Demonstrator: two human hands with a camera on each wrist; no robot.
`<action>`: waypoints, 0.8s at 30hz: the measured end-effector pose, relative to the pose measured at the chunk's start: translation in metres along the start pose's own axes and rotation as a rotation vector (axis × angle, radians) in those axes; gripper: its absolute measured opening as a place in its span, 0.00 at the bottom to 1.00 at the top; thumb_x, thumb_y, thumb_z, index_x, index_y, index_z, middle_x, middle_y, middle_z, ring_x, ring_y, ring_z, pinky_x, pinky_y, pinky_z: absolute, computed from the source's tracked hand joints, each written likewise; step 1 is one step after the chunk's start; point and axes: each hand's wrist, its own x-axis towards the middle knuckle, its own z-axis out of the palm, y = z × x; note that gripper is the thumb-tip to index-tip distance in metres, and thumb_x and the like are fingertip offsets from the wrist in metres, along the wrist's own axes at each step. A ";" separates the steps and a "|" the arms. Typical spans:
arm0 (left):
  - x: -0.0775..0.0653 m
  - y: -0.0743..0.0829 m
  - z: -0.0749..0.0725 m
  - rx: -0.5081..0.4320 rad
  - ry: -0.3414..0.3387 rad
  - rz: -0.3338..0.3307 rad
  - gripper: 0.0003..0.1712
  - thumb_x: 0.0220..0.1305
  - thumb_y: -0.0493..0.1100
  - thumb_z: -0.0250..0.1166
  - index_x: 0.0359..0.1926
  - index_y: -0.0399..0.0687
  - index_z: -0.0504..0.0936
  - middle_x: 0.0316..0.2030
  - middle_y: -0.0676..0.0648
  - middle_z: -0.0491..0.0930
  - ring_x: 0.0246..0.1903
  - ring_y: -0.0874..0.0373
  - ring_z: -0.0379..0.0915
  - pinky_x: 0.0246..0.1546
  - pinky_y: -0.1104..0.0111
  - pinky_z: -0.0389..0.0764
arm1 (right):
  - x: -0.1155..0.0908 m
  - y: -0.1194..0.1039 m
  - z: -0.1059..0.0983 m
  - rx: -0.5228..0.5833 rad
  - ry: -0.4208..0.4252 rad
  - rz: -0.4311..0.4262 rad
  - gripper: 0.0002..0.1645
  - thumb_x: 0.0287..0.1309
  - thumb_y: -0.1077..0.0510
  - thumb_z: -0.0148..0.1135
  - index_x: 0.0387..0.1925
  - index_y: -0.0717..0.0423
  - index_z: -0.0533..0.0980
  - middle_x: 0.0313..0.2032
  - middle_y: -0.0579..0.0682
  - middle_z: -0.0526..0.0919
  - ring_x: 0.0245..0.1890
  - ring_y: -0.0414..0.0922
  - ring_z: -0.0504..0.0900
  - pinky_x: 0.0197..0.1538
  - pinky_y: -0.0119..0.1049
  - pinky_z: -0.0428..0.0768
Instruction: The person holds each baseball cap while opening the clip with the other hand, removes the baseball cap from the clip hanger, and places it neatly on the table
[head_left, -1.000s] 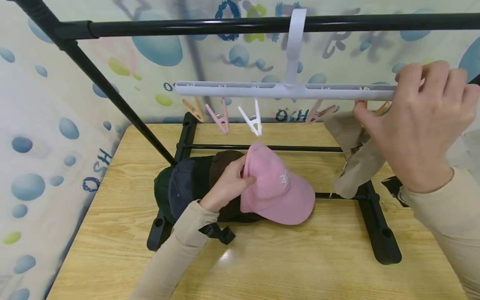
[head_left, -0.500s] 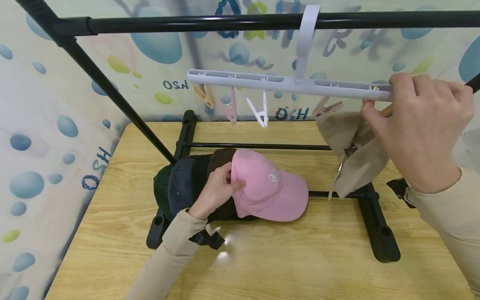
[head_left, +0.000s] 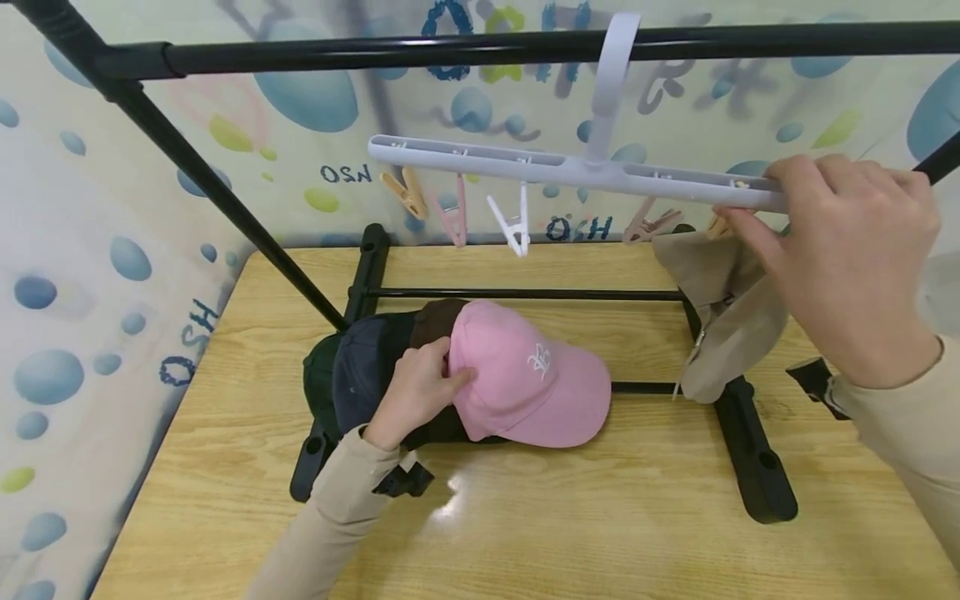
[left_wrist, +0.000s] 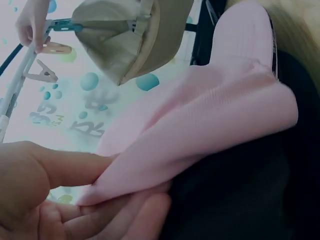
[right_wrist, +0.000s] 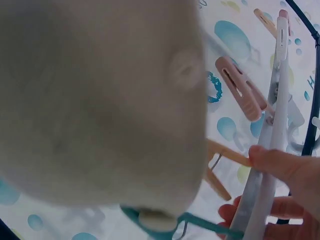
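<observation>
My left hand (head_left: 415,387) pinches the back edge of a pink baseball cap (head_left: 528,375), its brim pointing right. In the left wrist view thumb and fingers nip the cloth of the pink cap (left_wrist: 200,115) over dark fabric. Up at the right, my right hand (head_left: 858,262) grips the end of a pale lilac clip hanger (head_left: 555,169), hooked on a black rail and tilted lower at the right. A beige cap (head_left: 723,312) hangs below that hand; a teal clip (right_wrist: 197,219) holds it in the right wrist view. Other clips, including a white clip (head_left: 516,225), dangle from the hanger.
Brown, black, navy (head_left: 358,367) and dark green (head_left: 318,379) caps lie in a nested row on the wooden table (head_left: 562,517). A black rack frames them, with its top rail (head_left: 360,57) above and right foot (head_left: 757,458) near the beige cap. Patterned cloth (head_left: 75,275) stands behind and left.
My left hand has drawn the pink cap to the left, against the dark caps. The hanger has gone from level to tilted, its left end raised and its hook shifted slightly right.
</observation>
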 end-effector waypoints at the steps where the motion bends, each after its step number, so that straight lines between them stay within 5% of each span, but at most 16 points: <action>1: -0.001 0.000 -0.001 0.012 0.007 0.009 0.10 0.57 0.39 0.71 0.31 0.38 0.77 0.15 0.51 0.69 0.13 0.60 0.64 0.14 0.69 0.63 | 0.000 0.000 -0.001 -0.010 -0.017 -0.018 0.25 0.59 0.50 0.67 0.39 0.71 0.76 0.27 0.68 0.79 0.21 0.64 0.74 0.23 0.51 0.65; 8: -0.009 0.016 -0.011 0.172 0.192 0.141 0.11 0.56 0.38 0.71 0.24 0.45 0.75 0.16 0.52 0.74 0.14 0.59 0.69 0.13 0.68 0.67 | 0.002 0.000 -0.006 0.047 -0.087 -0.109 0.24 0.57 0.46 0.66 0.37 0.66 0.76 0.21 0.65 0.75 0.11 0.56 0.67 0.13 0.43 0.54; 12: -0.009 0.032 -0.020 0.215 0.285 0.218 0.10 0.56 0.39 0.71 0.27 0.43 0.77 0.17 0.51 0.76 0.14 0.59 0.69 0.12 0.67 0.67 | 0.007 -0.004 -0.009 0.061 -0.121 -0.164 0.33 0.65 0.34 0.51 0.30 0.62 0.74 0.16 0.60 0.71 0.09 0.52 0.63 0.12 0.41 0.52; 15: -0.005 0.046 -0.023 0.201 0.265 0.274 0.10 0.57 0.40 0.71 0.28 0.42 0.76 0.17 0.51 0.76 0.14 0.60 0.69 0.12 0.67 0.68 | 0.012 -0.008 -0.009 0.067 -0.114 -0.202 0.41 0.67 0.28 0.35 0.26 0.60 0.73 0.13 0.56 0.69 0.08 0.50 0.60 0.11 0.40 0.50; 24: 0.015 0.083 -0.010 0.145 0.090 0.413 0.06 0.58 0.39 0.68 0.28 0.45 0.78 0.21 0.53 0.78 0.21 0.63 0.73 0.21 0.71 0.72 | 0.024 -0.014 -0.008 0.110 -0.181 -0.259 0.45 0.62 0.24 0.30 0.21 0.57 0.71 0.10 0.48 0.65 0.06 0.45 0.56 0.10 0.39 0.51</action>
